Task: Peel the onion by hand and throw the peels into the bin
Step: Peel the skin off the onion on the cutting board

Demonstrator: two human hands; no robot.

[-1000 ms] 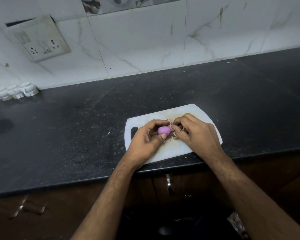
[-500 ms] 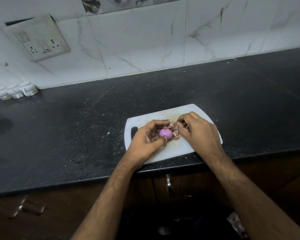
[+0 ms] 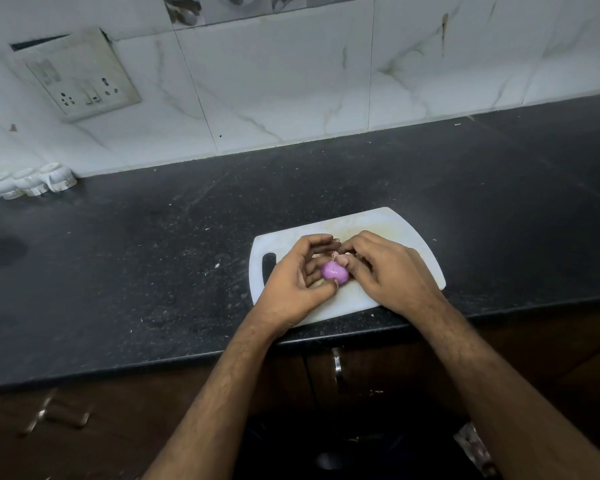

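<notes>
A small purple onion (image 3: pixel 334 272) shows shiny and bare between my two hands, just over the white cutting board (image 3: pixel 399 226). My left hand (image 3: pixel 297 282) cups it from the left, thumb under it and fingers curled above. My right hand (image 3: pixel 388 271) pinches at the onion's upper right side, where a pale scrap of peel (image 3: pixel 340 258) sticks out. Bits of dry peel lie on the board under my fingers, mostly hidden. No bin is in view.
The board lies at the front edge of a dark speckled counter (image 3: pixel 153 271). Three small white cups (image 3: pixel 32 181) stand at the far left by the tiled wall. A switch plate (image 3: pixel 80 74) hangs above. Brown cabinet doors with a metal handle (image 3: pixel 336 365) are below.
The onion has turned in my left hand and sits slightly lower. My right hand's fingers have shifted closer onto its upper side, pulling at the peel.
</notes>
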